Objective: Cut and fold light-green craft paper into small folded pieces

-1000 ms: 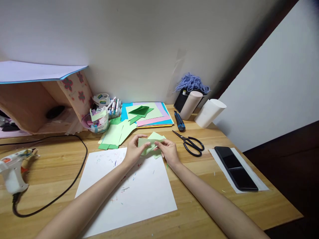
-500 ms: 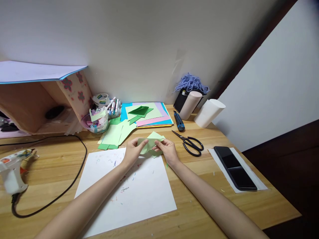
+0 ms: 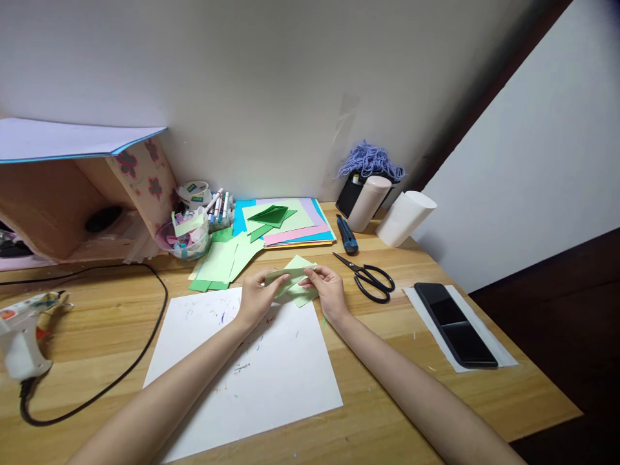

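Both of my hands pinch a small folded strip of light green paper just above the far edge of a white sheet on the wooden desk. My left hand grips the strip's left end, my right hand its right end, fingers closed on it. Another light green paper piece lies on the desk under the strip, between the hands.
Black scissors and a blue utility knife lie right of my hands. A phone rests on a white pad. Coloured paper stack, green scraps, a bowl of scraps, markers, a glue gun with black cable.
The strip in my hands has been flattened narrower, and my fingers have closed tighter on its ends. The view has shifted slightly; nothing else moved.
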Demonstrator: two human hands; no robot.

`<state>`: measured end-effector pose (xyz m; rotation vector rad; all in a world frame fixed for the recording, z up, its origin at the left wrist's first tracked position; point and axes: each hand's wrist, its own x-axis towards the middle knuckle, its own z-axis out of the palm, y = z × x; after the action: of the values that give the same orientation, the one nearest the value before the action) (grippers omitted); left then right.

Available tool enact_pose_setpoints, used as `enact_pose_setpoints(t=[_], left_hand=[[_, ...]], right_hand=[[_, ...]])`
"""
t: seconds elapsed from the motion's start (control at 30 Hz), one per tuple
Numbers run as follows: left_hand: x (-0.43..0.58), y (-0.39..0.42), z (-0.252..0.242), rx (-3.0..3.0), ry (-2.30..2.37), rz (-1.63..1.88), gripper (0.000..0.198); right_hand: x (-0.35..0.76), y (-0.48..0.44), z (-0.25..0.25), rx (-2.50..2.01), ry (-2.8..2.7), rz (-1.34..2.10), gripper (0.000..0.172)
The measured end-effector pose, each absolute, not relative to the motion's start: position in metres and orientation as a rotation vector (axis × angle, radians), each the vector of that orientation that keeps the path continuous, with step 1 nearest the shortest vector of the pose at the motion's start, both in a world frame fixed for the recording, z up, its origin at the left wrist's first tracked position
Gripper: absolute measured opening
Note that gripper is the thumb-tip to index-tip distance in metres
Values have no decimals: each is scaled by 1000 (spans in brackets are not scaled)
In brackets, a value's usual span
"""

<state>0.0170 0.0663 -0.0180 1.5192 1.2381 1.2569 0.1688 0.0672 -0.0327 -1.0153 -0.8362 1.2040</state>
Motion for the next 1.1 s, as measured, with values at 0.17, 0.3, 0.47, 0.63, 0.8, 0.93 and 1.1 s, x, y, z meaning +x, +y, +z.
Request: enact_pose_setpoints(t=[0.17, 0.3, 0.47, 0.63, 0.8, 0.93, 1.1], left_hand=[[17, 68, -18, 1480, 1221, 1245, 22], [17, 69, -19, 1429, 1224, 1229, 22], [17, 70, -20, 1412, 1219, 1237, 20], [17, 70, -19, 1384, 1236, 1237, 22], [17, 71, -20, 1350, 1295, 1216, 28], [17, 72, -23, 1384, 1302, 1168, 30], [16, 71, -21, 1432, 1284, 1090, 32]], right_hand=[[170, 67, -34, -1016, -828, 1195, 24], [170, 68, -34, -1023, -823, 1193, 22], [170, 67, -33, -1026, -816, 1196, 22], [169, 67, -33, -1034, -841, 1200, 25], [169, 67, -32, -1086, -866, 1155, 33], [169, 67, -32, -1093, -912, 1094, 35], [170, 66, -33, -1106, -943, 1063, 35]])
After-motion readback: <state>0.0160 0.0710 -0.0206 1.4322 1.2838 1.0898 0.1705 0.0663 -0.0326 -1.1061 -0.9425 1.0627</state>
